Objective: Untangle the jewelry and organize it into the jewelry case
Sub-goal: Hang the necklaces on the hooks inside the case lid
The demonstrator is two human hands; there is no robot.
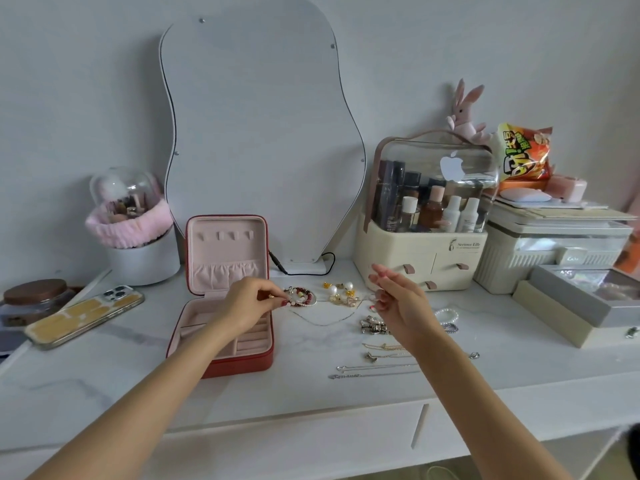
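While the left hand (250,302) has its fingers (273,295) pinched on the beaded bracelets (302,296) lying on the worktop (121,368), the open jewelry case (227,292) sits right at its 9 o'clock, way closer than the right hand (398,303), fingers apart and holding nothing.

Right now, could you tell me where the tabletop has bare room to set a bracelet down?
Bare marble lies between the phone and the jewelry case, and along the front edge before the case. Right of the case is crowded: bead bracelets, pearl earrings, laid-out chains.
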